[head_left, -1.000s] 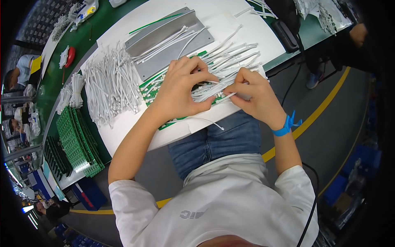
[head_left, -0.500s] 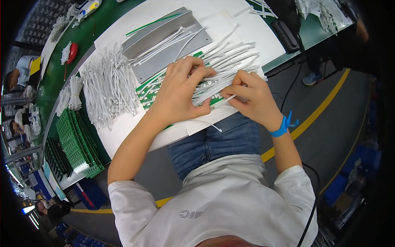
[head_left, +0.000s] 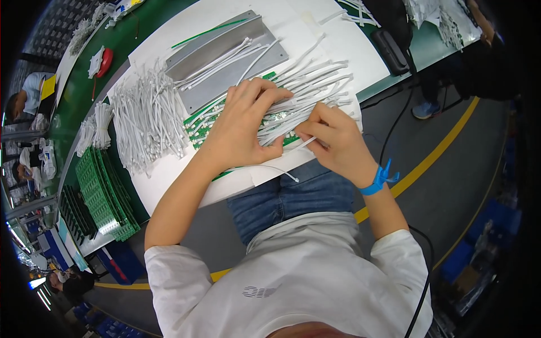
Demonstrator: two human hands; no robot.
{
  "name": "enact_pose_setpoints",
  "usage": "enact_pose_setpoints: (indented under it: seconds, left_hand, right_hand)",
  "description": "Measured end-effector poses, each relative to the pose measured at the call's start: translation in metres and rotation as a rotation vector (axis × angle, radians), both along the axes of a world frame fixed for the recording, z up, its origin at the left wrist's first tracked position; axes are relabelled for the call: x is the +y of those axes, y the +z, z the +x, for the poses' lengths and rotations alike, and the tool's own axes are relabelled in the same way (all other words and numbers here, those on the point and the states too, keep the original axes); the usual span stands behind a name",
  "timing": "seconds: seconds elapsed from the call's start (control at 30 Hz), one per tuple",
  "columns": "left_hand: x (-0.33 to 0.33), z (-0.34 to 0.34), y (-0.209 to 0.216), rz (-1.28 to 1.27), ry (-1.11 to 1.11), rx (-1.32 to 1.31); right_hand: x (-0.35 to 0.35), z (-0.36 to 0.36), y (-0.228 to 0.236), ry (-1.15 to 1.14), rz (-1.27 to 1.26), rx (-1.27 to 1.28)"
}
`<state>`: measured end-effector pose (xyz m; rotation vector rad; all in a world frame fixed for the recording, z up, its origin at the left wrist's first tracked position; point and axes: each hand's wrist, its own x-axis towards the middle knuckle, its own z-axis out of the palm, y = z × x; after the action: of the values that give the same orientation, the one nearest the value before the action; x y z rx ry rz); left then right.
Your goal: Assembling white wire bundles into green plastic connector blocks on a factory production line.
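The hands (head_left: 239, 121) (head_left: 333, 143) touch white cables (head_left: 277, 129) beside a grey tray (head_left: 211, 45) holding more.

White cable (head_left: 302, 145) in right fingers (head_left: 316, 130)

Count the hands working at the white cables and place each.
2: the left hand, spread over the green circuit board; the right hand, to its right, pinching a white cable.

White cables (head_left: 315, 73) crowd the middle — far tabletop (head_left: 350, 49) open.
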<state>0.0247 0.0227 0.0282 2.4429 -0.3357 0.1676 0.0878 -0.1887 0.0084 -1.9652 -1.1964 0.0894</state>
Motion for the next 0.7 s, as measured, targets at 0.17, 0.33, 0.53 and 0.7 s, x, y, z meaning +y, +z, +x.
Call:
enact_pose_setpoints:
  seconds: [0.17, 0.33, 0.53, 0.7]
  left_hand:
    - [0.0, -0.002, 0.0, -0.031, 0.005, -0.058]
    - [0.0, -0.01, -0.004, -0.062, 0.003, -0.077]
    - [-0.002, -0.012, -0.005, -0.015, -0.008, -0.16]
    - [0.0, -0.015, -0.004, 0.006, -0.012, -0.159]
  right_hand:
    - [-0.001, -0.005, -0.002, -0.039, 0.027, 0.054]
    - [-0.006, -0.006, 0.0, -0.012, 0.04, -0.024]
    - [-0.003, -0.013, 0.006, 0.007, 0.035, 0.005]
    - [-0.022, -0.003, 0.021, 0.11, 0.048, 0.078]
